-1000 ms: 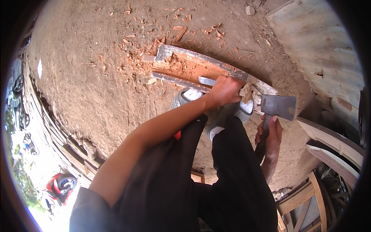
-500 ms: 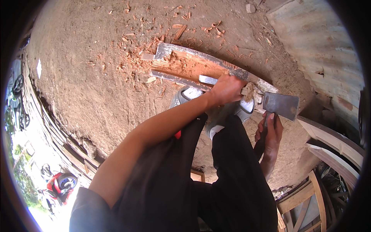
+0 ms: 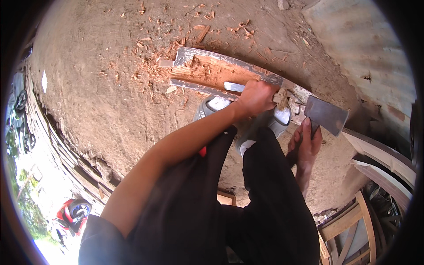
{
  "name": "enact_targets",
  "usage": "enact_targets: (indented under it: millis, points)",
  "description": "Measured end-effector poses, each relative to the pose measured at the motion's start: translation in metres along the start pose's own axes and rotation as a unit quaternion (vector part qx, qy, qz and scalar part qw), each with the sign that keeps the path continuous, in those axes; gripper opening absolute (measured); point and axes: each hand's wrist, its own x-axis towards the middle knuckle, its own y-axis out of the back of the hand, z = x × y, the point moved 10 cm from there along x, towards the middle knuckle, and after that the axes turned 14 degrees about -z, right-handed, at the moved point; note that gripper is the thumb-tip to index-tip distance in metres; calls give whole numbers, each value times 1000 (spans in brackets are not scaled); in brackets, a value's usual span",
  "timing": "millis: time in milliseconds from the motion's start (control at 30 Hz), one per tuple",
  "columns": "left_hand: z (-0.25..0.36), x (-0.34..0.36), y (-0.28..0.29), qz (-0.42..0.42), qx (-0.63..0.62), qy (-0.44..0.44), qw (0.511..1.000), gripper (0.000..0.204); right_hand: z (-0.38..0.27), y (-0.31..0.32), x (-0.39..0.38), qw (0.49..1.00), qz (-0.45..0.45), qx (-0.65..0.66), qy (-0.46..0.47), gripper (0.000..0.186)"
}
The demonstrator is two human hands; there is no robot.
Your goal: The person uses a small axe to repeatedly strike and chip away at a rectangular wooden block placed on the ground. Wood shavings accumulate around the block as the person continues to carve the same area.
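Note:
My left hand (image 3: pixel 256 97) is wrapped round a chisel, whose flat metal blade (image 3: pixel 234 87) points left into a hollowed wooden piece (image 3: pixel 207 70). The frayed butt end of the chisel's handle (image 3: pixel 281 98) sticks out on the right of my fist. This worn, grey-edged wood lies on the ground beyond my shoes, with raw reddish wood showing in its cavity. Down to the right, my right hand (image 3: pixel 304 141) grips a hatchet by its handle, close below the broad flat head (image 3: pixel 327 115). The hatchet head is beside the wood's right end, apart from the chisel.
Wood shavings (image 3: pixel 243 28) are scattered over the dirt ground (image 3: pixel 123 119). A corrugated metal sheet (image 3: pixel 362 39) borders the far right. Wooden frames (image 3: pixel 349 225) and boards lean at the lower right. A red motorcycle (image 3: pixel 70 214) stands outside at the lower left.
My right hand has moved the hatchet head slightly up and to the right. The chisel has shifted slightly left and up in my left hand.

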Motion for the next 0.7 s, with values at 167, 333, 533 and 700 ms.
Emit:
enact_targets:
  millis: [167, 333, 533, 700]
  points:
    - [-10, -1, 13, 38, -16, 16, 999, 21, -1, -24, 8, 988, -84, -131, -16, 36]
    - [-12, -3, 12, 23, 2, 10, 1000, 26, -7, -5, 5, 1000, -7, 8, 23, 26]
    - [-3, -14, -5, -16, 26, -33, 999, 27, 4, 6, 21, 992, -71, -92, -40, 28]
    - [-1, -12, -5, -20, 33, -10, 999, 24, 31, -2, 16, 993, -68, -88, -41, 28]
